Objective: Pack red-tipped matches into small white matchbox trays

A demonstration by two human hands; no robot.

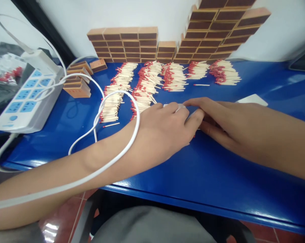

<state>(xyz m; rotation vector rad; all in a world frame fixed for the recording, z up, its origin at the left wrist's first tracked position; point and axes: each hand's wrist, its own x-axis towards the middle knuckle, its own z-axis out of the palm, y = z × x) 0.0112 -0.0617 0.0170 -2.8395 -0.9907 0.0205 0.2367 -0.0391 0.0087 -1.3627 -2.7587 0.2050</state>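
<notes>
Pinched between the fingertips of both hands, a small white box [180,107] is held low over the blue table [193,168], just in front of the rows of matches [147,84]. Only a sliver of the box is seen, since most of it is covered by the fingers; whether it is open or closed cannot be told. The left hand [162,131] is curled over the box from the near side, with its knuckles raised and its fingertips pressed against it. The right hand [218,118] is laid flatter, its fingers stretched toward the box and meeting the left fingertips there. A few red match heads are glimpsed beneath the hands, right beside the box.

Behind the box, red-tipped matches are spread in several loose rows across the table. Further back from the box, brown matchboxes [127,44] are stacked like bricks against the white wall, with a taller stack [218,30] to the right of them. A white lid or tray [252,99] is seen just beyond the right wrist, to the right of the box. Well to the left of the box, a white power strip [28,98] with blue sockets is placed at the table's edge, with a few loose matchboxes [77,84] beside it. A white cable [117,148] is draped over the left forearm.
</notes>
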